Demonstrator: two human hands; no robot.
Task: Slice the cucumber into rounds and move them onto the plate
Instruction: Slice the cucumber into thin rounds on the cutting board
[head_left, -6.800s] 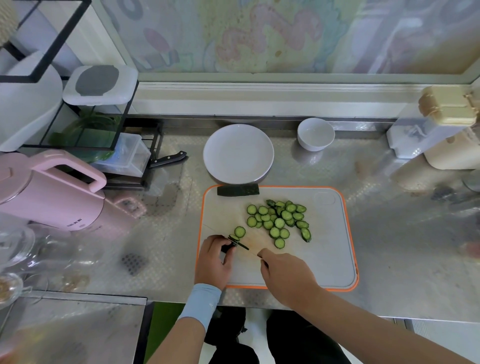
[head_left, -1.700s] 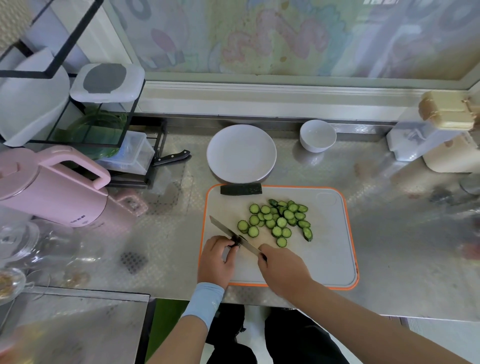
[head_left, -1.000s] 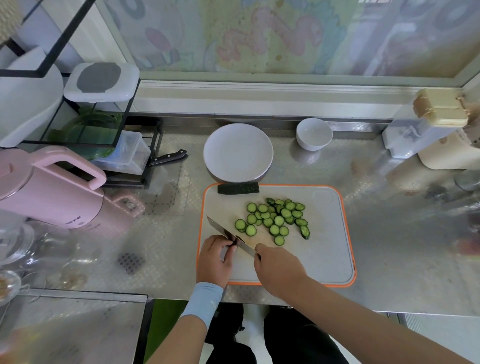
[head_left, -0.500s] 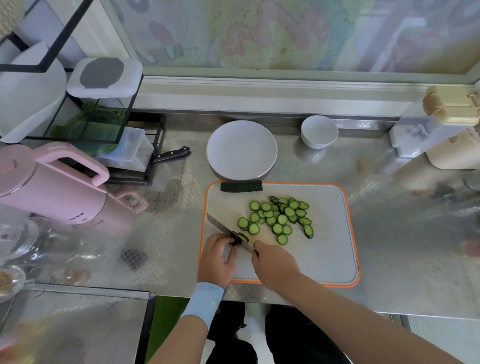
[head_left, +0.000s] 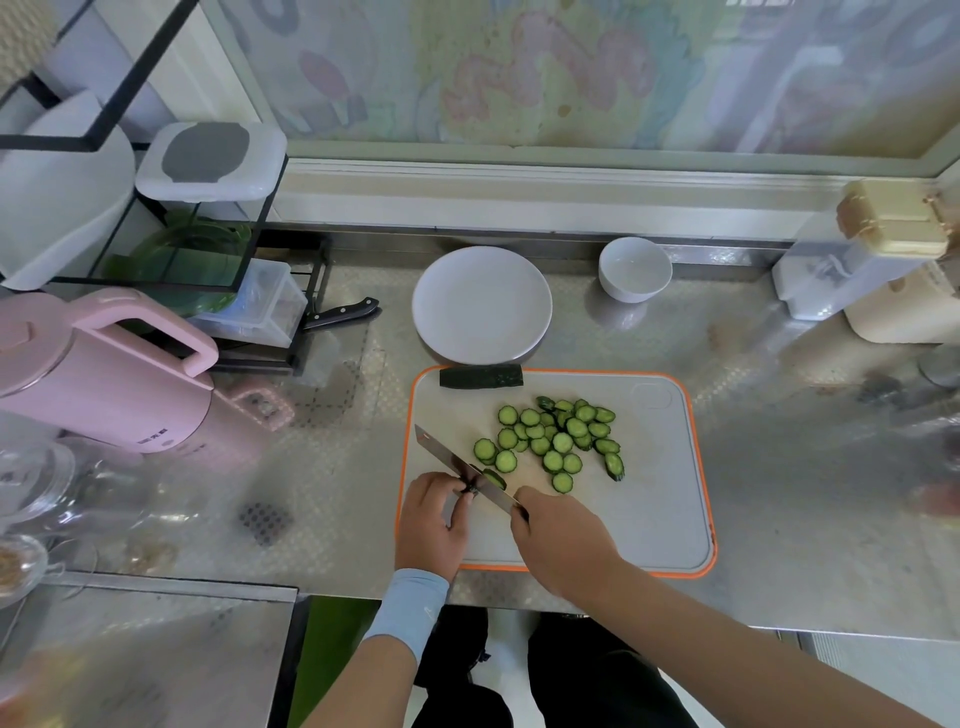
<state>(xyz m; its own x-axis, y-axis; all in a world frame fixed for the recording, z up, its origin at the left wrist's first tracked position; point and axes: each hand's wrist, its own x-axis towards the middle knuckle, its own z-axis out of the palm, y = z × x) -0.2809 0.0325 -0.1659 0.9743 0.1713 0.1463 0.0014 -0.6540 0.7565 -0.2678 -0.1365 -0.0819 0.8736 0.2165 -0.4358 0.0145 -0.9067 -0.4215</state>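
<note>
Several cucumber rounds (head_left: 555, 439) lie in a loose pile on the white, orange-rimmed cutting board (head_left: 654, 499). My left hand (head_left: 434, 519) pinches a small dark cucumber stub (head_left: 470, 486) at the board's near left. My right hand (head_left: 563, 543) grips the knife (head_left: 462, 467), whose blade runs diagonally up-left across the stub, with a fresh slice (head_left: 494, 478) leaning on its right side. A longer uncut cucumber piece (head_left: 480, 376) lies along the board's far edge. The white plate (head_left: 482, 304) stands bare just behind the board.
A white bowl (head_left: 635, 268) sits right of the plate. A pink kettle (head_left: 98, 374) and a black rack (head_left: 218, 291) with a second knife (head_left: 340, 313) crowd the left. White and cream containers (head_left: 883, 260) stand at the far right. Glassware (head_left: 36, 483) sits near left.
Over the frames the stub in my left hand has grown shorter and more rounds have joined the pile. The knife blade has kept its diagonal line at the stub, with a new slice beside it.
</note>
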